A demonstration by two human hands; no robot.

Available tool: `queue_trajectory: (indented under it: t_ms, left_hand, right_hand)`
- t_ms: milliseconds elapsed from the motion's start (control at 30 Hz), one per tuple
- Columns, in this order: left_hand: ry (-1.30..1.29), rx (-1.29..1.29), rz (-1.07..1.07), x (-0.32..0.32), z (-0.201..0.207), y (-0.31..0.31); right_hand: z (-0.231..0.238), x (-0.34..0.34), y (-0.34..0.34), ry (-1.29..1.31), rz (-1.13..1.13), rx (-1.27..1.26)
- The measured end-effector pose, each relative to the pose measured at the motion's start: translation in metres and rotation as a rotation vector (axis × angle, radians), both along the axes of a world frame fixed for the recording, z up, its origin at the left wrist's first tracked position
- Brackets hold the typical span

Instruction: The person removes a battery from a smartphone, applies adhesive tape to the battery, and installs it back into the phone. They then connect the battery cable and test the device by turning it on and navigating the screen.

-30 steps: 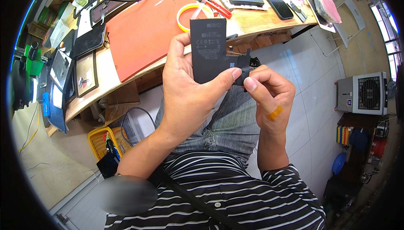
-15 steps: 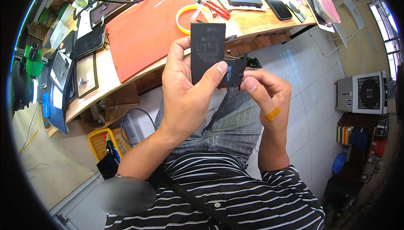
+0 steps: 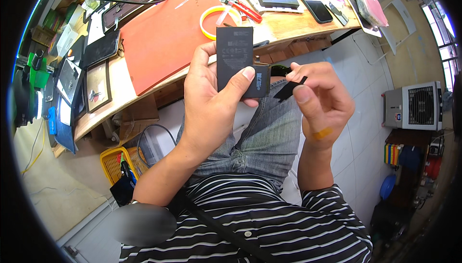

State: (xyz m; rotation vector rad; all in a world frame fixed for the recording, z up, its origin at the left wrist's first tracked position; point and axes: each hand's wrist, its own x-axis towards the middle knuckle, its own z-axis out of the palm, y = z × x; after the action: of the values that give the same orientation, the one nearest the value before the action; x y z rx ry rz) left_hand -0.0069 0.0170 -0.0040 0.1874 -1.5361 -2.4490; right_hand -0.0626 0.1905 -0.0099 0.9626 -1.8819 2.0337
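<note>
My left hand (image 3: 209, 82) grips a black, L-shaped phone battery (image 3: 234, 49) above my lap, its thumb pressed on the face near the lower, wider part. A small metal connector stub sticks up from the battery's right side, and pale print covers its front. To the right, apart from the battery, my right hand (image 3: 325, 102) pinches a short strip of black tape (image 3: 290, 89) between thumb and fingertips. The tape hangs down to the left with a ragged end. An orange-brown bandage is stuck near the base of the right thumb.
Beyond my hands stands a wooden workbench (image 3: 276, 33) with an orange mat (image 3: 166, 37), a yellow tape roll (image 3: 206, 22), red-handled pliers (image 3: 248, 12) and a dark smartphone (image 3: 313, 3). Phone parts crowd its left side. A yellow basket (image 3: 111, 155) sits lower left; an air cooler (image 3: 413, 105) stands right.
The black tape has come off the battery's lower right part. My right hand has moved right, away from the battery, with the tape in its fingers; my left hand has barely shifted.
</note>
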Motion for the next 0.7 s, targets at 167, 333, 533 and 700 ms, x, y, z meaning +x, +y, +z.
queue_trajectory:
  t_ms: [167,333,533,700]
  left_hand:
    - [-0.085,0.058,-0.097,-0.004,0.001,-0.006]
    - [-0.099,0.076,-0.118,-0.004,0.010,-0.001]
    - [-0.058,0.072,-0.137,-0.002,0.009,0.001]
    - [-0.028,0.024,-0.128,0.000,0.007,0.002]
  right_hand:
    - [0.013,0.003,0.005,-0.450,0.168,-0.081]
    - [0.010,0.003,0.006,-0.523,0.163,-0.051]
    - [0.011,0.003,0.003,-0.698,0.074,-0.084]
    - [0.012,0.005,-0.002,-0.730,0.013,-0.082]
